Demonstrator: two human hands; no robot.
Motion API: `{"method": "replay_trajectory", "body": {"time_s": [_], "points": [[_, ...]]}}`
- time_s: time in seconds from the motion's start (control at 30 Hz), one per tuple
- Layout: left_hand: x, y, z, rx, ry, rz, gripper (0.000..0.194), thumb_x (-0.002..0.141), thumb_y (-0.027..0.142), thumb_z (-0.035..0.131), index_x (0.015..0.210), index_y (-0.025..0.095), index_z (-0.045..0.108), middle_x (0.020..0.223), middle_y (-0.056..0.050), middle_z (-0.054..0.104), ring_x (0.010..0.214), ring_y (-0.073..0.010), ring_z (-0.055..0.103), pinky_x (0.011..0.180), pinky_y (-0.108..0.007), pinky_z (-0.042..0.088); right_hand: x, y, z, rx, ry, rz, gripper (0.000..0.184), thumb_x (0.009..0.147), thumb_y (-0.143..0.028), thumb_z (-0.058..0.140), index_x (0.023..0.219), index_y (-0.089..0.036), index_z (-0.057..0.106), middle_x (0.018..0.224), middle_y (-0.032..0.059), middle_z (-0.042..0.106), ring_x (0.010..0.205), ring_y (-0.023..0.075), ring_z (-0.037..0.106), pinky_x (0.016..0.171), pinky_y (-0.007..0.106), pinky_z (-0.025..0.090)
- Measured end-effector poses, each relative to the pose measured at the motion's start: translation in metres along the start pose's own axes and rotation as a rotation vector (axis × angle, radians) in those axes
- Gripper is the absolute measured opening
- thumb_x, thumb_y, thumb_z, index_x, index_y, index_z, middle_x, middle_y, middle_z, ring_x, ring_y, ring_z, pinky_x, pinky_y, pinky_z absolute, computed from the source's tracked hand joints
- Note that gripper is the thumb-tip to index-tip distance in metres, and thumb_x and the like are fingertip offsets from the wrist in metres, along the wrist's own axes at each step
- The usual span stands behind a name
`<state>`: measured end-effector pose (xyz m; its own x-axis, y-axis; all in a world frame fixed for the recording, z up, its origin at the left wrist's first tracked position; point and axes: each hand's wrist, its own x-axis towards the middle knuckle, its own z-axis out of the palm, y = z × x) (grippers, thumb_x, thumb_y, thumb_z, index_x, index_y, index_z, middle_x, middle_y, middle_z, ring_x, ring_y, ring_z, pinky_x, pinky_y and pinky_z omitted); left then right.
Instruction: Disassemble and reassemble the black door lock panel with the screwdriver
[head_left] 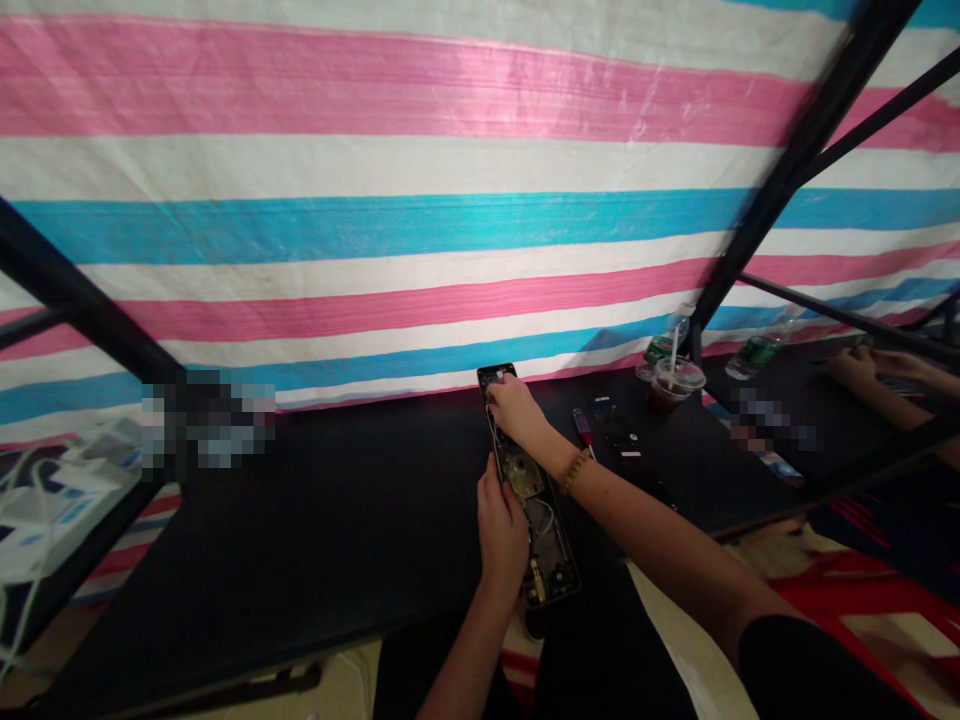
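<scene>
Both hands (504,535) touch an opened device (526,474); green bottle labels (757,350) are illegible.

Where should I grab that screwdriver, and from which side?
Probably by its thick handle, from above and the right. The handle is at the far end of the screwdriver and looks uncovered. Its thin shaft points back toward the person's right wrist, and the long opened device crowds the left side.

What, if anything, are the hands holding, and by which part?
The left hand holds the long, open device by its left edge, near the middle. The right hand is at its far end; whether it grips anything there cannot be told.
</scene>
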<state>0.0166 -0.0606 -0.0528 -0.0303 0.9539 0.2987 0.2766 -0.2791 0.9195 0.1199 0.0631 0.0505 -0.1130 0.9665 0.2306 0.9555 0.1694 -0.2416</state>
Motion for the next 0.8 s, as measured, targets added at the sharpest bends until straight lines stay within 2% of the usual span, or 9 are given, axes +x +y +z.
{"method": "replay_trajectory", "body": {"time_s": [0.13,0.37,0.6,0.8], "points": [[0.0,0.001,0.0,0.034,-0.015,-0.019,0.049,0.101,0.021,0.037,0.149,0.016,0.043,0.136,-0.018,0.059,0.13,-0.0258,0.057,0.11,-0.044,0.047,0.005,0.002,0.0,0.002,-0.025,0.023,0.018,0.091,-0.013,0.058,0.091,-0.015,0.076,0.102,0.0152,0.071,0.095,0.0236,0.066,0.089,0.032,0.049],[0.003,0.0,-0.002,0.041,0.002,-0.006,0.046,0.1,0.022,0.04,0.144,0.015,0.05,0.13,-0.018,0.063,0.125,-0.0264,0.06,0.109,-0.045,0.047,0.004,-0.004,-0.002,-0.001,-0.026,0.046,0.024,0.09,-0.009,0.053,0.095,-0.015,0.076,0.104,0.0185,0.073,0.097,0.0274,0.067,0.088,0.036,0.049],[0.002,0.004,-0.004,0.055,-0.007,-0.027,0.044,0.1,0.024,0.041,0.142,0.013,0.051,0.136,-0.018,0.061,0.131,-0.0268,0.056,0.113,-0.046,0.043,-0.004,0.003,-0.008,0.045,-0.034,0.047,0.019,0.092,-0.018,0.057,0.101,-0.019,0.074,0.101,0.0101,0.075,0.096,0.0221,0.068,0.085,0.029,0.048],[0.002,0.003,-0.005,0.071,-0.007,-0.003,0.046,0.098,0.02,0.041,0.142,0.012,0.051,0.134,-0.019,0.062,0.13,-0.0264,0.057,0.112,-0.044,0.045,-0.004,0.004,0.0,0.098,0.018,0.05,0.017,0.09,-0.014,0.057,0.094,-0.018,0.073,0.102,0.0104,0.074,0.095,0.0217,0.066,0.088,0.03,0.047]]}}
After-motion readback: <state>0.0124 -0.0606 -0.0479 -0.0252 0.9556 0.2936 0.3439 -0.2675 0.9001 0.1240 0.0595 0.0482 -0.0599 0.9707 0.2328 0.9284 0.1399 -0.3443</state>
